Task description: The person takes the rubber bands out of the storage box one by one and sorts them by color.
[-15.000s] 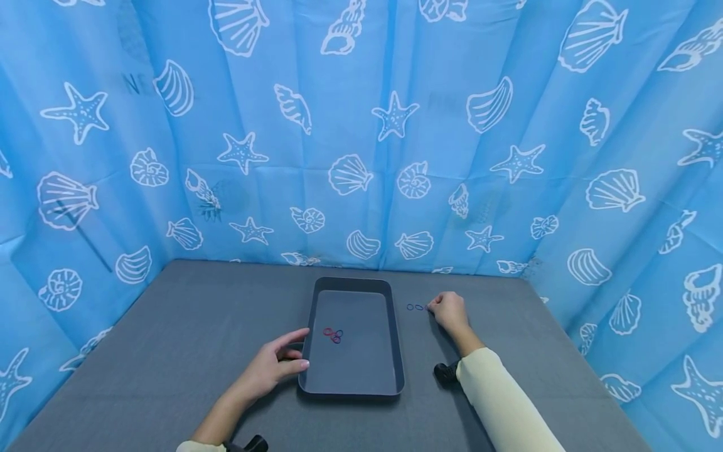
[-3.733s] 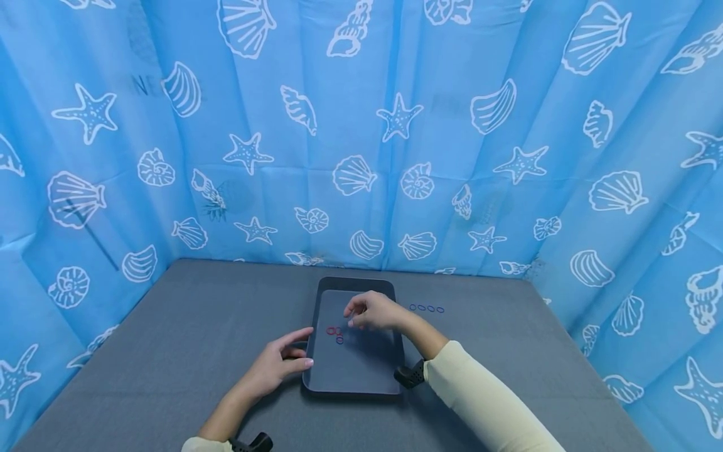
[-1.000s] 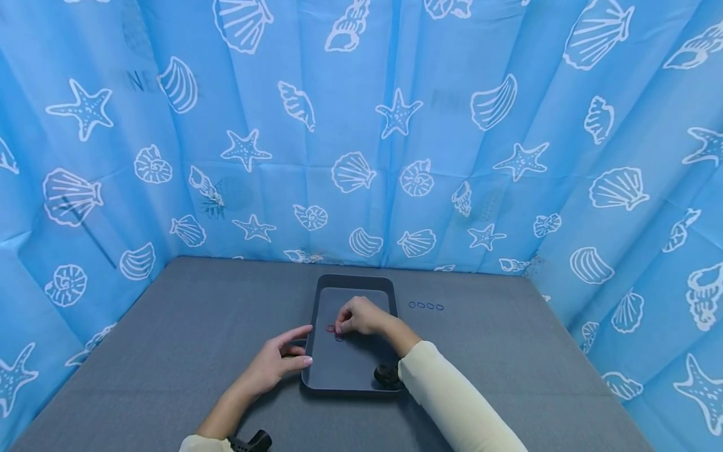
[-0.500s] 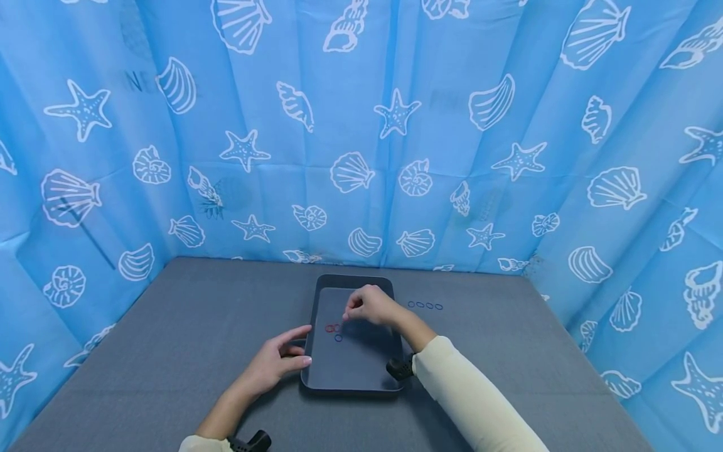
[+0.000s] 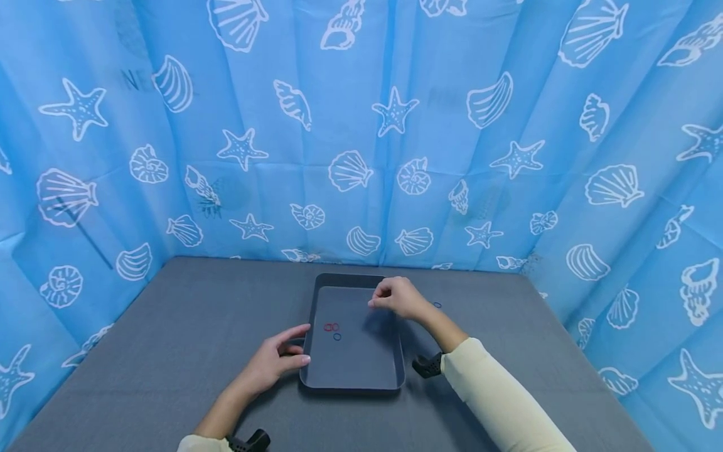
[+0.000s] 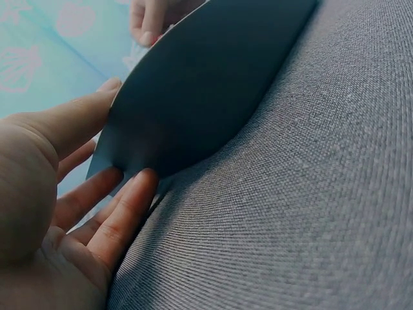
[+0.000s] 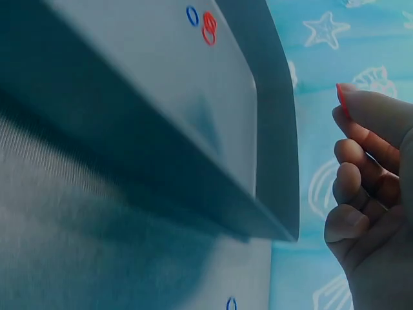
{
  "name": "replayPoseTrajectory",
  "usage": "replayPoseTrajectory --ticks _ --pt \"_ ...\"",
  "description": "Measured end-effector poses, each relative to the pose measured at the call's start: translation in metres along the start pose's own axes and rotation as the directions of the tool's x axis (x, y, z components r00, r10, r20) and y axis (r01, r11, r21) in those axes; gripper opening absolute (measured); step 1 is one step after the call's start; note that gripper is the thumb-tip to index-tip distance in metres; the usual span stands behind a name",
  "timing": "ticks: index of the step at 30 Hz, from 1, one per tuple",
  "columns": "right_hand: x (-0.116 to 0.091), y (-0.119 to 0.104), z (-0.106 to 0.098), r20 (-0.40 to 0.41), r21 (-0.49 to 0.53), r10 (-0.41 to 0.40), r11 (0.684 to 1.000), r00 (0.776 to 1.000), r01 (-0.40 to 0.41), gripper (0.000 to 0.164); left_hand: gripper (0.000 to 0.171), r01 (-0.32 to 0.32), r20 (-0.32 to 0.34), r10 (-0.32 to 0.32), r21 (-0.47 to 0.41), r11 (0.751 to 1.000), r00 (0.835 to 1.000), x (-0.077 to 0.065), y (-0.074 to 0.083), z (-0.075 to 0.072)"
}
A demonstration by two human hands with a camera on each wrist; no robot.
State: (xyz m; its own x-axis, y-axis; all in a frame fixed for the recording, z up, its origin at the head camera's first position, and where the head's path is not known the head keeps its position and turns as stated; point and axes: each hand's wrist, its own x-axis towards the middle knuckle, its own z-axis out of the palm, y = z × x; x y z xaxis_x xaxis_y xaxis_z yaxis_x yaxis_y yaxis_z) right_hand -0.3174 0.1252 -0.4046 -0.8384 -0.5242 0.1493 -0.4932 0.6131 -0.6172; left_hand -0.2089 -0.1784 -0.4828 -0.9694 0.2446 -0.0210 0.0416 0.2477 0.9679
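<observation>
A small red rubber band is pinched between the thumb and forefinger of my right hand. That hand is raised over the right side of the dark grey tray; its other fingers curl inward in the right wrist view. Inside the tray, left of centre, red bands lie touching or overlapping, with one blue band just below them. My left hand rests against the tray's left wall, its thumb and fingers touching the rim and outer side.
One blue band shows on the grey cloth-covered table right of the tray; the right hand and forearm hide the others in that row. A blue shell-patterned curtain hangs behind and along both sides.
My right hand has lifted from the bands in the tray and moved right and back with a red band. Earlier it laid blue bands in a row on the table. The left hand stays put.
</observation>
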Motion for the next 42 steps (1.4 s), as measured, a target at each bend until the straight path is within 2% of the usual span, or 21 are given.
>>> replayPoseTrajectory --ticks 7,12,18,26,33,42 --pt "-0.012 0.012 -0.01 -0.108 -0.025 0.055 0.998 0.993 -0.058 0.013 0.062 0.003 0.002 -0.003 -0.003 1.0 1.0 -0.001 0.003 -0.001" --pt "-0.021 0.023 -0.011 -0.187 -0.034 0.111 0.992 0.976 -0.119 0.013 0.062 0.0 -0.002 0.0 0.003 1.0 1.0 -0.001 0.004 -0.001" --pt "-0.03 0.042 -0.011 -0.243 -0.053 0.177 0.979 0.954 -0.195 0.014 0.062 -0.001 -0.006 0.001 0.019 1.0 1.0 -0.001 0.002 -0.002" --pt "-0.038 0.065 -0.006 -0.276 -0.055 0.225 0.967 0.934 -0.249 0.015 0.062 0.005 -0.01 -0.005 0.0 1.0 1.0 -0.001 0.001 -0.003" --pt "-0.041 0.079 0.001 -0.301 -0.066 0.297 0.941 0.906 -0.331 0.024 0.062 0.018 -0.014 -0.017 0.009 1.0 1.0 0.0 0.001 -0.001" --pt "-0.035 0.084 0.005 -0.313 -0.092 0.354 0.912 0.881 -0.399 0.025 0.062 0.024 -0.023 -0.023 0.017 1.0 0.999 0.0 0.0 0.001"
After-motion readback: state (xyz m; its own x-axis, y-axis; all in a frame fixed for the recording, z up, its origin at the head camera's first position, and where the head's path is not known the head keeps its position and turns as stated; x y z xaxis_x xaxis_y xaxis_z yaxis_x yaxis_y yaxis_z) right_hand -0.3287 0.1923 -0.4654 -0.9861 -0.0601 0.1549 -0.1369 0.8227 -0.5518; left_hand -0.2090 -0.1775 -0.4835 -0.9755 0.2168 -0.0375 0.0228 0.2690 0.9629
